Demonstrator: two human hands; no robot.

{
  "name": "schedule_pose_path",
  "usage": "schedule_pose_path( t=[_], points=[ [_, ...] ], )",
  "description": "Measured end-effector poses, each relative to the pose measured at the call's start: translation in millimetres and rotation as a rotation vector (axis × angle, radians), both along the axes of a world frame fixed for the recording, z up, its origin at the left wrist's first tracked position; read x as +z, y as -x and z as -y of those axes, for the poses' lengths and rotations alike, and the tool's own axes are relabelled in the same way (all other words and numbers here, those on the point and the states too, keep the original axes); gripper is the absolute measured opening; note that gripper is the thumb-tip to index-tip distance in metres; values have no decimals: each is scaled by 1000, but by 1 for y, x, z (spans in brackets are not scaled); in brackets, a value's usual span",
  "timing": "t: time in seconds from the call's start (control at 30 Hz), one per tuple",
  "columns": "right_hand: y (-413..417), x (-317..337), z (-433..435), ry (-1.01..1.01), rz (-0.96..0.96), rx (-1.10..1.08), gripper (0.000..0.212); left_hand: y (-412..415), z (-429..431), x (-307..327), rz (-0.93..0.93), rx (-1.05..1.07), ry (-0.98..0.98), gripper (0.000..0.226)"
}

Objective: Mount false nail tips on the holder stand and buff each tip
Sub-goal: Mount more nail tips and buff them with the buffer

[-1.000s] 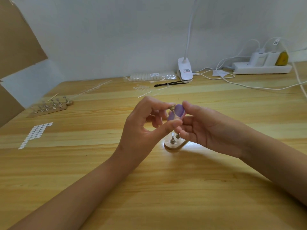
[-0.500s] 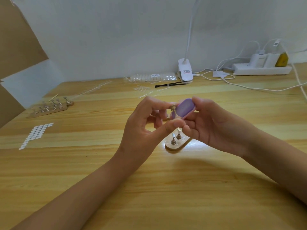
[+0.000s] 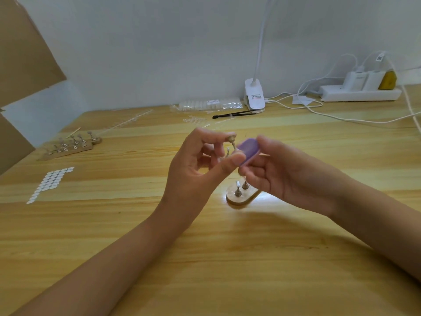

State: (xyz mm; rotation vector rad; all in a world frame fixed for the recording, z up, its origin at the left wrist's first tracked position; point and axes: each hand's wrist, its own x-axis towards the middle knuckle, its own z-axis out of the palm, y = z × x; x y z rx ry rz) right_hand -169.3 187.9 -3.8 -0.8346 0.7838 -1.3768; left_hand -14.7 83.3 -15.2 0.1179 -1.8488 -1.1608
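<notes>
My left hand (image 3: 196, 169) pinches a small metal nail peg (image 3: 232, 142) between thumb and forefinger, lifted above the table. Whether a nail tip sits on the peg is too small to tell. My right hand (image 3: 284, 174) holds a purple buffer block (image 3: 248, 149) right beside the peg. Below the hands lies an oval wooden holder stand (image 3: 239, 198) with two upright pegs (image 3: 241, 189) showing; part of it is hidden behind my right hand.
A second wooden stand with several pegs (image 3: 70, 145) and a sheet of white adhesive dots (image 3: 51, 182) lie at the left. At the back are a bag of nail tips (image 3: 209, 103), a black tool (image 3: 234, 114), a clip lamp (image 3: 254, 96), a power strip (image 3: 360, 92) and cables.
My right hand has swung the purple buffer outward to the right of the peg. Both hands sit slightly higher over the stand.
</notes>
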Motion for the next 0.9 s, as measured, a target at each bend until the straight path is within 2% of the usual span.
schedule_pose_path(
  t=[0.07, 0.17, 0.3, 0.4, 0.53, 0.67, 0.77, 0.9],
  points=[
    [-3, -1, 0, -12, -47, 7, 30, 0, 0, 0, 12, -3, 7, 23],
    [-4, 0, -2, 38, 48, 13, 39, 0, 1, 0, -13, 8, -5, 22],
    [-6, 4, -2, 38, -71, -71, 30, -1, 4, -1, -2, 15, 8, 22],
    [-5, 7, -2, 67, -3, -86, 36, 0, 4, -1, 11, 28, -3, 21],
    [-6, 6, -2, 30, -141, -146, 29, 0, 3, -3, 34, 34, 22, 21],
    [-4, 8, -2, 44, -16, -116, 36, 1, 3, -4, 43, 69, 20, 20],
    [-4, 8, -1, 11, -164, -119, 31, 1, 2, -5, 71, 87, 55, 22],
    [-2, 9, -2, 15, -168, -133, 32, -1, 3, -3, 68, 119, 146, 23]
  ],
)
